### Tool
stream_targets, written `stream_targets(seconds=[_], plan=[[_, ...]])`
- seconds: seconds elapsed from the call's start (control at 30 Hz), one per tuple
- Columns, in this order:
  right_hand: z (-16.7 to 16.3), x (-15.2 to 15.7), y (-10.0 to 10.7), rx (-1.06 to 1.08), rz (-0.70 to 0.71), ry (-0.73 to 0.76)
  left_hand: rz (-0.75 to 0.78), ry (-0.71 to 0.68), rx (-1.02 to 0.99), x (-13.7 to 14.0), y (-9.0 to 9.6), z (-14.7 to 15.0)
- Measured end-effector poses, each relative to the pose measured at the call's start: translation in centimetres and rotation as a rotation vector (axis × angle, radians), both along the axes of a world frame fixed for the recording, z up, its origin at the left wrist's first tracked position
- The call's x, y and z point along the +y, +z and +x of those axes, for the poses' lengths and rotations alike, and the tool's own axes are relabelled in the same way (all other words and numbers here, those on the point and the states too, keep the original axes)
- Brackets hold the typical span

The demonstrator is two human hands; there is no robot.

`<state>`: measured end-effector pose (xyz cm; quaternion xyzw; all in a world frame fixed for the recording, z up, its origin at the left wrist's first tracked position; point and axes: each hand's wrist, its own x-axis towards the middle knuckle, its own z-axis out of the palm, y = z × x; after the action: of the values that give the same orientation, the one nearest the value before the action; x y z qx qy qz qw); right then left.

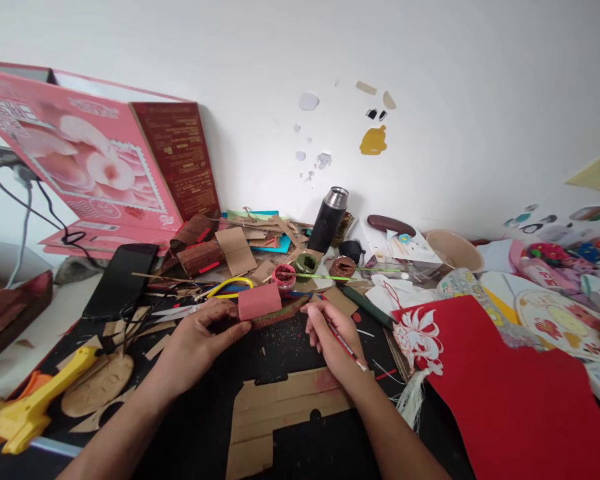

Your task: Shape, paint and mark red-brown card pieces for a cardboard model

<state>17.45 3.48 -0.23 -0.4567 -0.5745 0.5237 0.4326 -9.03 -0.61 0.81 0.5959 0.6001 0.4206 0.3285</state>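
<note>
My left hand [205,337] pinches a small pink-red painted cardboard piece [260,302] at its lower left corner, thumb in front. Behind and below that piece runs a narrow brownish-green strip [293,311], reaching toward my right hand [336,333]. Closed in a writing grip, my right hand holds a slim red-and-black striped pencil [344,345], its pale end toward the wrist; the working tip is hard to make out. Just beyond the hands stand an open jar of red paint [284,276], a green paint jar [307,264] and a reddish-brown paint jar [343,268].
Cut cardboard [290,400] lies in front on the black tabletop. Left are yellow-handled scissors [230,287], a black phone [121,280] and a yellow glue gun [45,400]. A black thermos [329,220] stands behind; red paper [510,387] lies right. A pink box [95,160] stands back left.
</note>
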Motion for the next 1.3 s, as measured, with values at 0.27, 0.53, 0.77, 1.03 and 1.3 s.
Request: stream_targets(seconds=[0.27,0.53,0.77,1.03,1.3], plan=[[0.1,-1.0,1.1,0.032,0.161,0.009,-0.102,0.009,-0.032,0.0,0.1,0.0],[-0.3,-2.0,1.6,-0.077,0.246,0.048,-0.105,-0.001,-0.057,0.0,0.1,0.6],[-0.9,-2.7,1.2,-0.107,0.256,0.108,-0.136,-0.021,-0.07,-0.2,0.3,1.1],[-1.3,-3.1,2.2,-0.121,0.377,0.172,-0.164,-0.046,-0.106,-0.4,0.7,1.8],[-1.5,-3.1,2.5,-0.058,0.532,0.234,-0.166,-0.075,-0.114,-0.5,1.1,2.1]])
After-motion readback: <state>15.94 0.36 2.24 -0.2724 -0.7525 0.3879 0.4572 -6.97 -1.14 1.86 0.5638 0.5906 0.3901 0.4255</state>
